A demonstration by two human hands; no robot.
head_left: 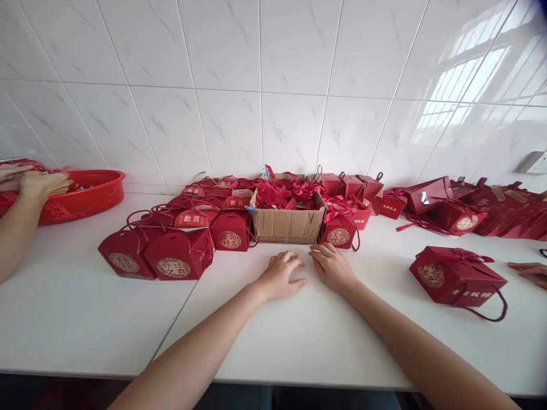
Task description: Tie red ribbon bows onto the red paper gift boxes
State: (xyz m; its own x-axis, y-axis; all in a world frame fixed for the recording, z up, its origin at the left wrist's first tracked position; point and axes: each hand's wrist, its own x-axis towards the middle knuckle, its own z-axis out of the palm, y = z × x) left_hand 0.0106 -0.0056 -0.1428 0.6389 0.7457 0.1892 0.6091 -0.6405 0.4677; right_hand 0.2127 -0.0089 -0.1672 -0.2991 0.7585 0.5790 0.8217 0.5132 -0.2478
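My left hand (282, 274) and my right hand (331, 266) rest side by side on the white table (299, 336), fingers loosely curled and apart, holding nothing. They lie just in front of a brown cardboard box (288, 225) filled with red ribbons (285, 193). A small red gift box with a bow (339, 230) stands close beyond my right hand. Several red gift boxes with cord handles (179, 259) are grouped left of the cardboard box.
A red round tray (85, 196) sits at far left, where another person's hands (36, 182) reach in. Another person's fingers (530, 272) show at the right edge beside a tipped red gift box (457, 276). More red boxes (491, 210) line the tiled wall.
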